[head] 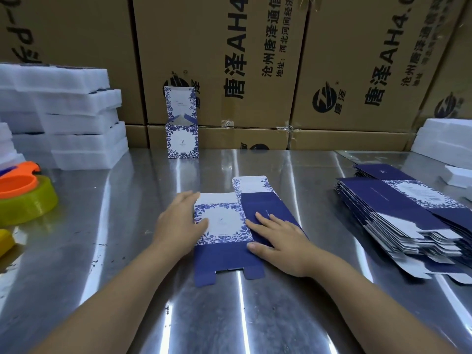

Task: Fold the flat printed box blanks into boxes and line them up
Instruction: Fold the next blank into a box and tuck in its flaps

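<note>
A flat blue-and-white printed box blank [224, 241] lies on the steel table [127, 251] in front of me. My left hand [178, 221] rests at its left edge with fingers straight and the thumb on the floral panel. My right hand [278, 238] presses flat on the dark blue panel at the right. One folded box [181, 139] stands upright at the back of the table with its lid flap open. A fanned stack of flat blanks [408, 221] lies at the right.
White foam trays [76, 118] are stacked at the back left, more foam [444, 141] at the back right. An orange tape dispenser with a yellow roll [25, 198] sits at the left edge. Large brown cartons [229, 60] form a wall behind the table.
</note>
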